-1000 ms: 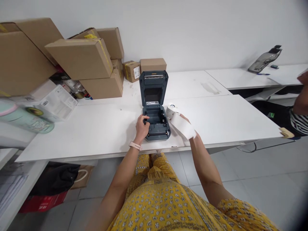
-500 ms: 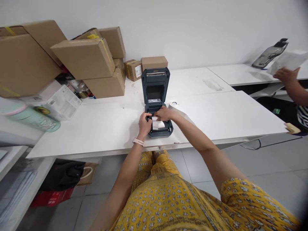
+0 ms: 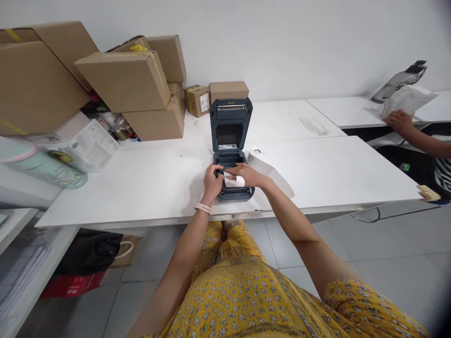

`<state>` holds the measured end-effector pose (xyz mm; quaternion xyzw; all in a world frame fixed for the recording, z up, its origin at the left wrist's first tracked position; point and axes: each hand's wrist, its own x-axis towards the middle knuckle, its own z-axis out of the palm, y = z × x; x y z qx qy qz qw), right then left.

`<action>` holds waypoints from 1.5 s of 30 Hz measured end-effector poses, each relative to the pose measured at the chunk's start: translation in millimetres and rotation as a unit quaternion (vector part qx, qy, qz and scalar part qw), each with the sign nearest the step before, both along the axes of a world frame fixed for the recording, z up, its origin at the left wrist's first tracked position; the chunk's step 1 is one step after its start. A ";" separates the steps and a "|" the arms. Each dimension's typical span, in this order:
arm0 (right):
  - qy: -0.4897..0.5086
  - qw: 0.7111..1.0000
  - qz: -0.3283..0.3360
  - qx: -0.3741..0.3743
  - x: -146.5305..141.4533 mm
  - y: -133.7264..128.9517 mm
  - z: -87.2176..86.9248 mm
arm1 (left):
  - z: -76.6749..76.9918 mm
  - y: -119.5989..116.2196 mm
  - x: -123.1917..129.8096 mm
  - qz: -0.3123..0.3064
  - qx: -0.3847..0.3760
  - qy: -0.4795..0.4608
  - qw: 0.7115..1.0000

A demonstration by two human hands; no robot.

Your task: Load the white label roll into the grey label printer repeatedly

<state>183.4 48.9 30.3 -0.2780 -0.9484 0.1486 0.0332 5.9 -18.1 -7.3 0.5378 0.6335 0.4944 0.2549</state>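
Note:
A dark blue label printer (image 3: 230, 126) stands on the white desk with its lid raised. White label paper (image 3: 237, 182) curls over the front of its compartment. My left hand (image 3: 212, 182), with a pink band at the wrist, is closed around the printer's left edge, its thumb and forefinger by the paper's left end. Reaching in from the right, my right hand (image 3: 247, 174) has its fingers across the compartment and the paper between thumb and fingers; part of this grip is hidden. A white roll (image 3: 256, 154) with a loose strip of paper (image 3: 276, 177) lies right of the printer.
Cardboard boxes (image 3: 123, 84) are stacked at the left, beside a white carton (image 3: 92, 146) and a mint-green bottle (image 3: 49, 166). Two small boxes (image 3: 229, 90) stand behind the printer. At the right, another person's hand (image 3: 400, 122) holds a plastic bag (image 3: 405, 101) near a clear bottle (image 3: 398, 83).
My right hand has shifted slightly right and its fingers now lie straighter over the paper. My left hand stays put. The other person's hand and bag have moved left.

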 end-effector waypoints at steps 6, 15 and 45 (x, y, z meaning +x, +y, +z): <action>0.038 0.998 -0.050 0.017 4.1 -27.7 -11.9 | -0.4 0.4 0.2 -0.007 0.016 0.008 1.000; 0.023 0.997 -0.069 0.034 -1.8 -40.6 -11.7 | -0.3 2.2 -0.7 -0.025 0.029 0.018 0.999; 0.221 0.956 -0.108 0.156 8.0 -103.7 -41.2 | -0.1 1.7 0.3 -0.032 0.004 0.000 0.999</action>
